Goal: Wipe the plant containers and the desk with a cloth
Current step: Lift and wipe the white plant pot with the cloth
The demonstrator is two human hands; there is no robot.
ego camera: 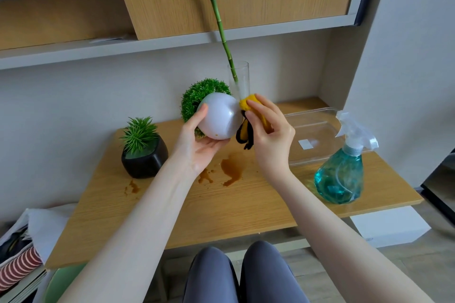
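Observation:
My left hand holds a round white plant pot lifted above the wooden desk and tipped away from me, its bushy green plant pointing at the wall. My right hand grips a yellow cloth with black trim and presses it against the pot's right side. A small brown spot shows near the pot's base. A black pot with a spiky green plant stands at the desk's left. Behind the hands a clear glass vase holds a tall green stalk. Brown spill stains mark the desk.
A spray bottle of blue liquid stands at the desk's right, in front of a clear plastic tray. Wooden shelves and a cabinet hang over the desk. A bag and striped fabric lie at the lower left. My knees sit under the front edge.

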